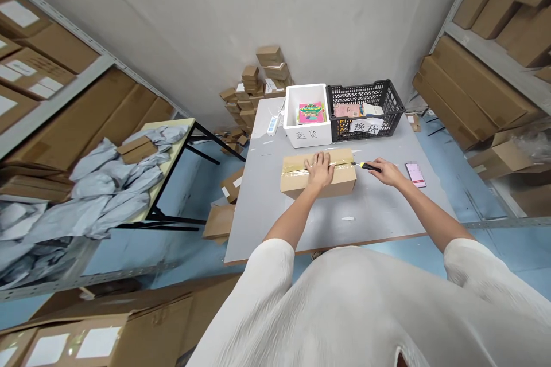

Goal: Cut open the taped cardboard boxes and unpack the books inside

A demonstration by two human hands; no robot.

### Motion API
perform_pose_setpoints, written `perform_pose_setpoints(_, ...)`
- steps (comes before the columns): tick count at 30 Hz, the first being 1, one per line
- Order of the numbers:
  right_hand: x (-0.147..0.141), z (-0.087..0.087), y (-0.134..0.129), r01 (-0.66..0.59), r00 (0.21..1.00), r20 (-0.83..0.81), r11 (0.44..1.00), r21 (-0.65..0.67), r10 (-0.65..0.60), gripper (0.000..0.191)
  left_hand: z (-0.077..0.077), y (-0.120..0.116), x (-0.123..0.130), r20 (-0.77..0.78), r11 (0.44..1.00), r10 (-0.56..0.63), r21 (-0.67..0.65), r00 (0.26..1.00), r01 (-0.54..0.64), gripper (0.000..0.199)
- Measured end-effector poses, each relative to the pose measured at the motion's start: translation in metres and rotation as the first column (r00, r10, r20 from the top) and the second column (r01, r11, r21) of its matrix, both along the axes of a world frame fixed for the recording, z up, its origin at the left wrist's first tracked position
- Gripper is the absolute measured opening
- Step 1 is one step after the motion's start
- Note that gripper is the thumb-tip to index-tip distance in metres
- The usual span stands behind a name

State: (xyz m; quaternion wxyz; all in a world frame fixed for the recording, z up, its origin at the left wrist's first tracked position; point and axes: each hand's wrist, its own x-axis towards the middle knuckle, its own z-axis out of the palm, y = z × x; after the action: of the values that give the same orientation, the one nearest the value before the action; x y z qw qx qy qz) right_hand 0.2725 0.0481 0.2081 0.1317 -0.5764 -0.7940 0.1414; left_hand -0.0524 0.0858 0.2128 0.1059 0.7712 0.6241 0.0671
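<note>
A taped cardboard box (340, 188) lies on the grey table (379, 212) in front of me. My left hand (319, 170) rests on its top with the fingers spread, pressing near the tape seam. In my right hand (384, 172) is a yellow and black utility knife (368, 167), the fingers wrapped round its handle. The knife points left, and its tip is at the right end of the box, by the seam. How far the blade goes into the tape is too small to tell.
Behind the box stand a white foam bin (307, 136) and a black plastic crate (359, 90), both holding booklets or packets. A phone (415, 175) lies to the right, a power strip (272, 125) at the back left. Shelves of cartons flank the table; grey parcels (99, 183) cover a side table.
</note>
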Motion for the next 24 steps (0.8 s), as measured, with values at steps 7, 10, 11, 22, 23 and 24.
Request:
perform_pose_setpoints(7, 0.029, 0.01, 0.01, 0.188, 0.981, -0.07, 0.977, 0.101, -0.182, 0.051, -0.003, -0.004, -0.001, 0.012, 0.999, -0.014, 0.047, 1.0, 0.013, 0.065)
perform_pose_setpoints(10, 0.038, 0.013, 0.012, 0.156, 0.986, -0.071, 0.985, 0.079, -0.15, 0.052, -0.003, -0.006, 0.0, 0.02, 0.999, -0.01, 0.048, 1.0, 0.009, 0.065)
perform_pose_setpoints(11, 0.036, 0.013, 0.012, 0.129, 0.989, -0.075, 0.989, 0.065, -0.124, 0.052, -0.003, -0.006, 0.0, 0.024, 0.999, -0.01, 0.049, 1.0, 0.009, 0.066)
perform_pose_setpoints(22, -0.076, 0.021, 0.066, -0.047, 0.982, -0.18, 0.999, 0.023, 0.05, 0.043, 0.008, -0.028, -0.032, 0.051, 0.994, -0.111, 0.027, 0.992, 0.11, 0.067)
perform_pose_setpoints(23, -0.087, 0.022, 0.073, -0.064, 0.983, -0.173, 0.998, 0.018, 0.066, 0.043, 0.008, -0.035, -0.039, 0.044, 0.994, -0.106, 0.025, 0.993, 0.105, 0.07)
perform_pose_setpoints(24, -0.098, 0.023, 0.08, -0.079, 0.984, -0.161, 0.997, 0.006, 0.079, 0.043, 0.007, -0.043, -0.047, 0.034, 0.995, -0.1, 0.016, 0.994, 0.1, 0.075)
